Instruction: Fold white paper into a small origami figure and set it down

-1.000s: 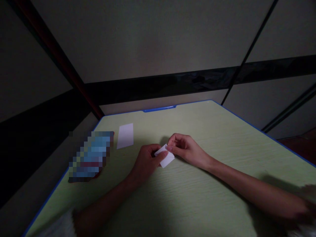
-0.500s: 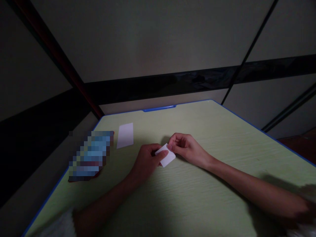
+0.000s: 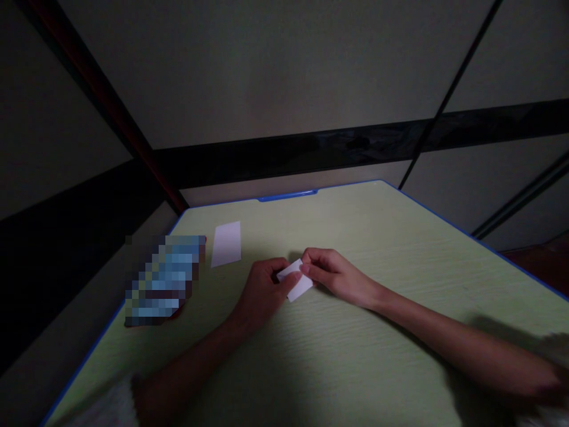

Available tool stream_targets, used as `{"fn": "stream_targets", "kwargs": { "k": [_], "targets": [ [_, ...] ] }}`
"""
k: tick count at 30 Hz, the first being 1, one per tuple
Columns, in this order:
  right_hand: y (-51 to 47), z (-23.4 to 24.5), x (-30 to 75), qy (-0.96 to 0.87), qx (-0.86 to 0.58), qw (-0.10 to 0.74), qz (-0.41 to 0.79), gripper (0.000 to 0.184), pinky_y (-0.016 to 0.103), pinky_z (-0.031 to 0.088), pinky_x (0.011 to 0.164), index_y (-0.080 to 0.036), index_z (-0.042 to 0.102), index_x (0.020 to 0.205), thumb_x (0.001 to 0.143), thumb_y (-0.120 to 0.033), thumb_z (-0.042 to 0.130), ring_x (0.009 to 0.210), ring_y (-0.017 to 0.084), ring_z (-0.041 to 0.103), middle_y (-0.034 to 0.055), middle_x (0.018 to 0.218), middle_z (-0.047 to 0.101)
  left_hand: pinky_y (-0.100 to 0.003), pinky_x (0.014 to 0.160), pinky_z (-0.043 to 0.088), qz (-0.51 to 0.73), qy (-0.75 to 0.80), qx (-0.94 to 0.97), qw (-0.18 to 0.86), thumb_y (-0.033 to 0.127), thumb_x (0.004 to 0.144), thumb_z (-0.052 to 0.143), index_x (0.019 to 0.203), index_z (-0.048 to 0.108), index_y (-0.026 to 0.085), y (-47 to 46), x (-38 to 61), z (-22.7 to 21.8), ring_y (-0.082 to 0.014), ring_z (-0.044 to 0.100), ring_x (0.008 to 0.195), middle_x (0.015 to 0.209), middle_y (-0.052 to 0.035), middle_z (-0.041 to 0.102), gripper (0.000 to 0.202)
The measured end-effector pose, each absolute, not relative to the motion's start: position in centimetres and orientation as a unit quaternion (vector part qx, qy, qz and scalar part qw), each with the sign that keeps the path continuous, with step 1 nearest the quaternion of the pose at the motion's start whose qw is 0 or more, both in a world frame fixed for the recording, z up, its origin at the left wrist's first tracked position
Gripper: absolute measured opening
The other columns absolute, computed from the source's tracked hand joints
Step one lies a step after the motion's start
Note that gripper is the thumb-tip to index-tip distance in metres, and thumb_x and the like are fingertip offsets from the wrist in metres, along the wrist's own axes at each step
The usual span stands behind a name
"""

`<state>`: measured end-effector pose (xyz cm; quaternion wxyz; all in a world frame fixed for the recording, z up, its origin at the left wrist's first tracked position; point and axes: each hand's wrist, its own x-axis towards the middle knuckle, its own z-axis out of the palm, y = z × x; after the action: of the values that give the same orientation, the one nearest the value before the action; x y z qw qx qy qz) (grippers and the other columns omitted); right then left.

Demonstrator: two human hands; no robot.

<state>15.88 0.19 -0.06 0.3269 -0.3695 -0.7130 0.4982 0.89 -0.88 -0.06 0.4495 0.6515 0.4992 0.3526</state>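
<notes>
Paper [image 3: 297,281], a small white folded piece, sits just left of the frame's centre, low over the table [image 3: 355,344], pinched between both hands. In the head view, the only 1 here, the left hand [image 3: 263,292] curls its fingers closed on the paper's left edge, thumb on top, and the right hand [image 3: 334,274] nips its upper right corner with narrow fingertips. As a judgement, the dim light could hide the edges, so a crease might land crooked, or a tight pinch might tear or slip off so small a piece. A second white slip [image 3: 226,244] lies flat toward the upper left, well apart, beside a blurred blue object [image 3: 162,279]. The table is pale green with a blue rim, and behind it stand plain panels crossed by dark rails.
</notes>
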Motion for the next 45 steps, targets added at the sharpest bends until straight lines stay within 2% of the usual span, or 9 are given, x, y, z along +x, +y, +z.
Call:
{"fn": "stream_targets", "kwargs": {
  "k": [4,10,15,22,28,33,35,40,45],
  "targets": [
    [0.08,-0.08,15.86,-0.708,-0.376,0.336,0.493,0.02,0.02,0.025,0.045,-0.015,0.039,0.062,0.077,-0.028,0.041,0.05,0.007,0.031,-0.0036,0.055,0.036,-0.018,0.041,0.027,0.358,0.49,0.644,0.466,0.029,0.065,0.055,0.054,0.051,0.012,-0.79,0.78,-0.25,-0.0063,0.037,0.044,0.047,0.0055,0.041,0.02],
    [0.25,-0.19,16.0,-0.678,-0.338,0.338,0.559,0.027,0.02,0.023,0.043,-0.016,0.039,0.059,0.073,-0.037,0.048,0.046,0.006,0.031,-0.005,0.051,0.036,-0.018,0.04,0.031,0.35,0.476,0.608,0.531,0.031,0.061,0.058,0.053,0.051,0.012,-0.79,0.69,-0.2,-0.0067,0.04,0.041,0.044,0.0052,0.044,0.021],
    [-0.11,-0.23,15.93,-0.693,-0.332,0.332,0.547,0.03,0.019,0.02,0.041,-0.015,0.039,0.054,0.073,-0.036,0.049,0.044,0.005,0.027,-0.0064,0.048,0.031,-0.018,0.038,0.027,0.32,0.456,0.649,0.518,0.028,0.06,0.06,0.048,0.051,0.012,-0.84,0.77,-0.18,-0.0057,0.038,0.04,0.041,0.006,0.04,0.022],
    [-0.18,-0.14,15.73,-0.658,-0.362,0.408,0.519,0.032,0.02,0.021,0.041,-0.014,0.043,0.051,0.072,-0.037,0.05,0.043,0.005,0.027,-0.0058,0.046,0.033,-0.017,0.041,0.031,0.361,0.457,0.619,0.527,0.027,0.062,0.059,0.059,0.058,0.013,-0.76,1.13,-0.43,-0.0061,0.043,0.042,0.046,0.0049,0.051,0.015],
    [0.25,-0.1,15.65,-0.629,-0.379,0.426,0.529,0.027,0.02,0.027,0.043,-0.012,0.049,0.055,0.072,-0.033,0.051,0.044,0.006,0.036,-0.0032,0.047,0.044,-0.019,0.046,0.039,0.376,0.462,0.591,0.544,0.027,0.06,0.062,0.068,0.062,0.012,-0.63,1.16,-0.13,-0.0095,0.053,0.047,0.053,0.0007,0.061,0.016],
    [0.19,-0.14,15.71,-0.634,-0.367,0.456,0.506,0.011,0.022,0.036,0.051,-0.012,0.054,0.072,0.069,-0.022,0.057,0.053,0.008,0.044,-0.0016,0.057,0.05,-0.018,0.041,0.035,0.392,0.494,0.581,0.514,0.024,0.063,0.058,0.06,0.059,0.011,-0.59,1.21,0.08,-0.0071,0.046,0.038,0.041,0.0036,0.053,0.013],
    [0.12,-0.08,15.78,-0.662,-0.349,0.465,0.473,0.011,0.023,0.038,0.056,-0.013,0.055,0.078,0.068,-0.015,0.057,0.059,0.009,0.047,0.0,0.065,0.052,-0.017,0.039,0.033,0.378,0.497,0.588,0.514,0.022,0.062,0.058,0.056,0.057,0.011,-0.57,1.21,0.02,-0.0061,0.043,0.036,0.038,0.0049,0.049,0.013],
    [0.04,0.13,16.04,-0.724,-0.326,0.447,0.412,0.005,0.024,0.039,0.058,-0.014,0.055,0.071,0.07,-0.009,0.054,0.062,0.01,0.046,0.0021,0.072,0.05,-0.017,0.038,0.032,0.352,0.487,0.609,0.518,0.021,0.062,0.058,0.057,0.057,0.011,-0.54,1.16,-0.2,-0.0063,0.044,0.038,0.044,0.0044,0.051,0.011],
    [0.1,0.2,16.08,-0.715,-0.305,0.438,0.452,0.006,0.023,0.038,0.055,-0.013,0.052,0.064,0.07,-0.013,0.055,0.061,0.009,0.045,0.0022,0.072,0.049,-0.019,0.045,0.038,0.338,0.458,0.609,0.552,0.023,0.064,0.057,0.058,0.058,0.011,-0.64,1.2,-0.05,-0.0095,0.052,0.046,0.049,0.0029,0.056,0.013]
  ]
}}
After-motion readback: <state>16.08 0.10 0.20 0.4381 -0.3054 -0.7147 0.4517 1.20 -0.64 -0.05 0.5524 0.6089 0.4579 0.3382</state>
